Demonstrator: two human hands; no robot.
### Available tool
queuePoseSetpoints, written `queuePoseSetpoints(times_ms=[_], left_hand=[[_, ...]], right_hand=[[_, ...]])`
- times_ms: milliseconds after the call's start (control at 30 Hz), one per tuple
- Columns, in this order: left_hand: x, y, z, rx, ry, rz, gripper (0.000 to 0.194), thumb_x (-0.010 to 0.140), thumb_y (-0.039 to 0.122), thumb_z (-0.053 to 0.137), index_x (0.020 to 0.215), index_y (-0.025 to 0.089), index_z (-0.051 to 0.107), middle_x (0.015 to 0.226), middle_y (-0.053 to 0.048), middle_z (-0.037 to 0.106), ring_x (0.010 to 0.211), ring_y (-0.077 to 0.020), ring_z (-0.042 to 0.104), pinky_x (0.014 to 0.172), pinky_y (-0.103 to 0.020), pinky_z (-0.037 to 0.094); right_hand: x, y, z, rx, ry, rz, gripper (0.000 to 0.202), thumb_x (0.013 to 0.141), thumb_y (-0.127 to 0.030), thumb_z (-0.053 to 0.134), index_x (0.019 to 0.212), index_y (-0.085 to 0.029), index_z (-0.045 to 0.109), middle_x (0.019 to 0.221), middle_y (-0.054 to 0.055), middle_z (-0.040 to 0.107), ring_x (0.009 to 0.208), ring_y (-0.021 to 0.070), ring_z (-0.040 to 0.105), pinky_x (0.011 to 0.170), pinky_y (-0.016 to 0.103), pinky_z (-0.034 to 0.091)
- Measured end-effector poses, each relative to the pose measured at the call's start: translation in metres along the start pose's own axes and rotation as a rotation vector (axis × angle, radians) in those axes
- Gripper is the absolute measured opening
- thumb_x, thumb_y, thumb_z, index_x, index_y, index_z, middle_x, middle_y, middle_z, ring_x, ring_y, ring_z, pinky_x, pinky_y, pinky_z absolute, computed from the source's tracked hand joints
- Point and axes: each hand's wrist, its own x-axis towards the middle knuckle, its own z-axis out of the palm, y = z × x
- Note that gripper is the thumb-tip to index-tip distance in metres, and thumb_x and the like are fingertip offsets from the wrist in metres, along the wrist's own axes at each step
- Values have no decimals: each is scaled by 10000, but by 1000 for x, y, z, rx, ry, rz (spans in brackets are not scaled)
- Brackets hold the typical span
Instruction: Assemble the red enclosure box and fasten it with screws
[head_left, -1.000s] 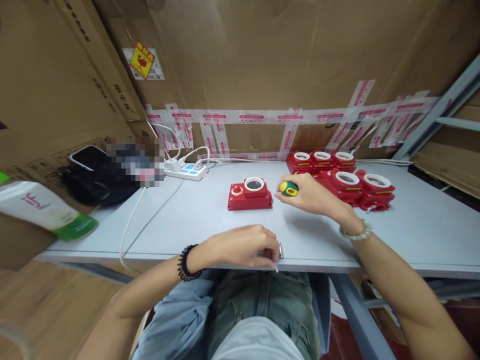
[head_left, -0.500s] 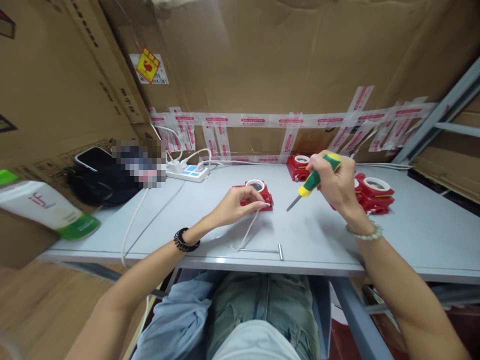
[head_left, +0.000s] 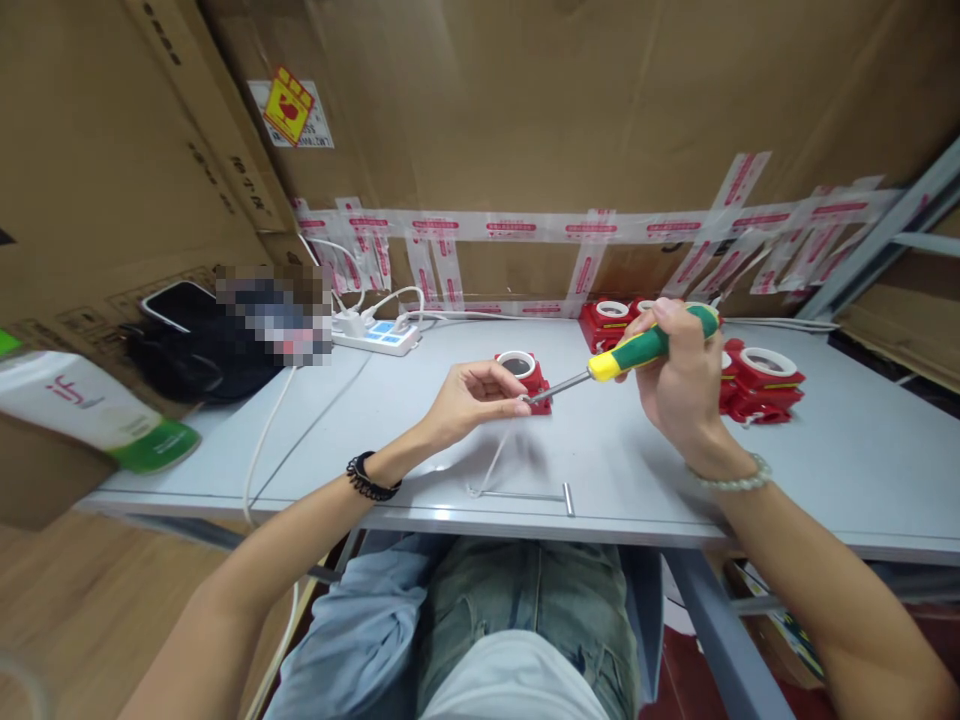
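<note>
My right hand [head_left: 682, 380] is wrapped round the green and yellow handle of a screwdriver [head_left: 637, 354]. The shaft slants down to the left, and its tip meets the fingertips of my left hand [head_left: 480, 400] at the front right corner of a red box [head_left: 536, 377] with a white ring on top. Thumb and finger of that left hand are pinched on the end of a white string [head_left: 495, 458] at this corner. From there the string runs down to a metal T-shaped rod [head_left: 525, 495] lying near the table's front edge. My fingers hide the exact contact at the tip.
More red boxes [head_left: 765, 385] with white rings stand to the right and behind my right hand. A white power strip [head_left: 379, 336] with plugs lies at the back left. Further left are a phone [head_left: 180, 305] and a white-green bottle [head_left: 90, 410]. Cardboard [head_left: 510, 120] walls the back.
My right hand has brought the screwdriver's tip left, from above the bare tabletop to the red box's corner beside my left fingertips. The left hand keeps its pinch on the string.
</note>
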Motion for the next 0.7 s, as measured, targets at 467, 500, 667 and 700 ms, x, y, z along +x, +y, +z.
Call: queuePoseSetpoints(times_ms=[467, 500, 667, 700], left_hand=[[-1, -2, 2, 15, 28, 92, 379, 486, 323, 917, 619, 137, 614, 667, -6, 665, 626, -110, 634, 622, -253, 563], [-1, -2, 2, 15, 32, 94, 380, 483, 323, 918, 614, 137, 612, 664, -4, 662, 623, -106, 629, 622, -251, 561], [-1, -1, 3, -11, 61, 106, 344, 477, 281, 916, 592, 138, 625, 653, 1, 658, 604, -96, 619, 616, -240, 555], [-1, -1, 3, -17, 64, 110, 332, 478, 269, 915, 590, 138, 630, 649, 2, 659, 599, -94, 617, 614, -237, 553]], right_hand=[[-7, 0, 3, 8, 16, -71, 256, 710, -373, 700, 554, -221, 565, 533, -31, 480, 421, 101, 480, 372, 278, 492], [-7, 0, 3, 2, 15, -68, 258, 707, -377, 707, 554, -226, 564, 535, -30, 480, 422, 102, 479, 373, 280, 492], [-9, 0, 4, -18, 25, -98, 269, 708, -380, 712, 549, -233, 553, 557, -22, 475, 440, 114, 490, 386, 296, 496], [-10, 0, 4, -21, 26, -109, 267, 711, -378, 708, 551, -232, 552, 566, -19, 478, 447, 117, 498, 388, 297, 497]])
